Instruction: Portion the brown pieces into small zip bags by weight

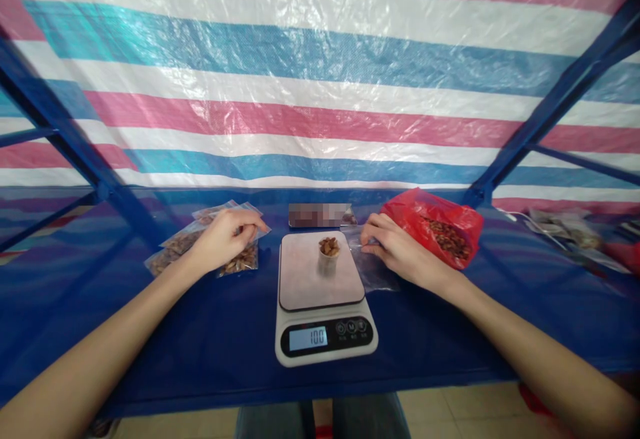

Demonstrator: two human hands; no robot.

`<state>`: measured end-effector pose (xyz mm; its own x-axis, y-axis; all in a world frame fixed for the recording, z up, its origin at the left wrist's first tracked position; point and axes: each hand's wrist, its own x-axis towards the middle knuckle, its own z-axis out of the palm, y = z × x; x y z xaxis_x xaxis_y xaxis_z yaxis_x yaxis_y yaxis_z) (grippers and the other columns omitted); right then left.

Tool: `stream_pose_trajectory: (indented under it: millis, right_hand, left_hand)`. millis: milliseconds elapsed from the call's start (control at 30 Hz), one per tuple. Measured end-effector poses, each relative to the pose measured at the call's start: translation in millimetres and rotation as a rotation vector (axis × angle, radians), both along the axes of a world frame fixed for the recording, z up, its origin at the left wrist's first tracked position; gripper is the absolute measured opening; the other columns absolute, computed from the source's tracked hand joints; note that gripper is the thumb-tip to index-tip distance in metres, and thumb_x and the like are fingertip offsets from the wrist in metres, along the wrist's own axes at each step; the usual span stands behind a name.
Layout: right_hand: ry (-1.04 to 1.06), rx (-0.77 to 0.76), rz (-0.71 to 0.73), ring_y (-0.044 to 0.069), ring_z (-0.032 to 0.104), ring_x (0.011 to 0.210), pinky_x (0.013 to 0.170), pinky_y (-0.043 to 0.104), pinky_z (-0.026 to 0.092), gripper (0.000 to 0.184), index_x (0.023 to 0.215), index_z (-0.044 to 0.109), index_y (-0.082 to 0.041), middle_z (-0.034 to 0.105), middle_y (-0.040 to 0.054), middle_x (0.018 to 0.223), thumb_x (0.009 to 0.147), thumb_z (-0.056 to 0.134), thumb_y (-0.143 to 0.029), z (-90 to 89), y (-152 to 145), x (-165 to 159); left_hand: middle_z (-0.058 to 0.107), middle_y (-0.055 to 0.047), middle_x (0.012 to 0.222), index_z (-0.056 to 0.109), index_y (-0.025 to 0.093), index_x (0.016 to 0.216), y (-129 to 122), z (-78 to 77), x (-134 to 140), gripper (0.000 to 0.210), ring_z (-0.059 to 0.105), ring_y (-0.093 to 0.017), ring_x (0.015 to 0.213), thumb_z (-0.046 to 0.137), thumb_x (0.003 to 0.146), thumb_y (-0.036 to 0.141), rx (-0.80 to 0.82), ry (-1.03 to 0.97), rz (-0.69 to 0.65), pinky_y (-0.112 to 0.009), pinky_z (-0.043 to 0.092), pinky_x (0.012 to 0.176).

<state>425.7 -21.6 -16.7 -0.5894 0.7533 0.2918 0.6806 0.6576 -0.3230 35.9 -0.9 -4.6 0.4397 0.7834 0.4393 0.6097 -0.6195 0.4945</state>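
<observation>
My left hand (227, 237) is closed, its fingertips pinching the top edge of a clear zip bag (241, 260) of brown dried pieces. More filled zip bags (173, 249) lie beneath and beside it. On the digital kitchen scale (300, 279) stands a small cup (327, 264) heaped with brown pieces; the lit display seems to read 10.0. To the right of the scale, my right hand (385, 242) has its fingers pressed together on a clear plastic bag (377, 275) that looks flat. Just beyond that hand sits a red plastic bag (420, 209) holding loose brown pieces (447, 239).
A blurred-out flat object (317, 215) lies behind the scale. Blue metal posts (540, 105) rise at both sides of the blue tabletop (225, 339), with a striped plastic sheet (320, 72) behind. Clear packets (565, 229) and a white cable lie at the far right.
</observation>
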Motion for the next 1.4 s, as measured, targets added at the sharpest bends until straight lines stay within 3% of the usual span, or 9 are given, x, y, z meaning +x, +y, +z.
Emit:
stream_pose_trajectory:
  millis: [333,433,533,600,700,800,933,1100,1400]
  right_hand:
    - [0.127,0.141,-0.095,0.025,0.063,0.088,0.080,0.039,0.050,0.014,0.093,0.057,-0.024,0.066,0.0055,0.092,0.107,0.056,-0.022,25.7,-6,13]
    - [0.283,0.253,-0.200,0.024,0.067,0.089,0.081,0.039,0.053,0.003,0.102,0.061,-0.024,0.070,0.0055,0.097,0.105,0.061,-0.025,36.4,-3,17]
    - [0.420,0.364,-0.219,0.024,0.070,0.091,0.086,0.040,0.056,0.019,0.120,0.066,-0.024,0.074,0.0053,0.102,0.102,0.066,-0.024,54.0,3,9]
    - [0.456,0.407,-0.171,0.024,0.071,0.092,0.086,0.039,0.056,0.021,0.121,0.069,-0.024,0.076,0.0057,0.103,0.100,0.067,-0.022,70.4,7,-4]
    - [0.439,0.418,-0.022,0.022,0.071,0.089,0.083,0.035,0.054,0.006,0.100,0.072,-0.022,0.077,0.0057,0.099,0.100,0.067,-0.018,95.5,11,-32]
    - [0.380,0.400,0.113,0.020,0.070,0.087,0.079,0.032,0.052,0.010,0.095,0.069,-0.021,0.076,0.0046,0.095,0.096,0.066,-0.012,112.1,12,-60]
    - [0.268,0.419,0.174,0.020,0.069,0.085,0.077,0.031,0.048,0.011,0.099,0.070,-0.019,0.076,0.0058,0.095,0.098,0.062,-0.012,118.0,12,-79]
    - [0.236,0.351,0.249,0.022,0.074,0.098,0.088,0.034,0.052,0.021,0.116,0.072,-0.020,0.080,0.0069,0.112,0.100,0.063,-0.011,115.6,15,-81]
    - [-0.034,0.204,0.428,0.026,0.070,0.121,0.101,0.040,0.056,0.036,0.129,0.071,-0.023,0.074,0.0095,0.132,0.102,0.053,-0.008,120.1,13,-84]
  left_hand:
    - [0.073,-0.001,0.077,0.080,0.019,0.090,-11,11.5,3,0.037,0.068,-0.016,0.070,0.045,0.094,0.011,0.154,-0.040,0.026,-0.029,0.052,0.070]
    - [0.074,-0.004,0.091,0.080,0.019,0.098,-13,23.3,10,0.032,0.071,-0.018,0.085,0.047,0.102,0.016,0.190,-0.113,0.005,-0.031,0.054,0.080]
    - [0.074,-0.007,0.113,0.076,0.022,0.121,-13,43.1,27,0.025,0.070,-0.021,0.105,0.058,0.105,0.027,0.163,-0.160,-0.049,-0.036,0.055,0.093]
    - [0.073,-0.007,0.126,0.063,0.028,0.145,-12,59.2,45,0.043,0.069,-0.023,0.114,0.065,0.103,0.034,0.046,-0.148,-0.150,-0.038,0.055,0.099]
    - [0.065,-0.010,0.149,0.045,0.031,0.159,-6,81.3,74,0.072,0.064,-0.026,0.134,0.077,0.095,0.039,-0.138,-0.177,-0.310,-0.041,0.055,0.105]
    - [0.066,-0.009,0.150,0.054,0.027,0.150,5,95.8,96,0.065,0.063,-0.028,0.135,0.080,0.091,0.037,-0.176,-0.151,-0.376,-0.043,0.052,0.111]
    - [0.079,-0.005,0.115,0.073,0.019,0.112,15,102.2,103,0.021,0.072,-0.025,0.109,0.060,0.096,0.023,-0.096,-0.089,-0.362,-0.041,0.054,0.102]
    - [0.075,-0.003,0.101,0.067,0.020,0.105,12,101.5,91,0.021,0.069,-0.023,0.094,0.050,0.093,0.017,0.121,0.056,-0.176,-0.038,0.053,0.088]
    - [0.075,-0.010,0.116,0.065,0.020,0.118,4,99.6,88,0.035,0.067,-0.032,0.113,0.058,0.085,0.010,0.294,0.332,-0.061,-0.046,0.051,0.097]
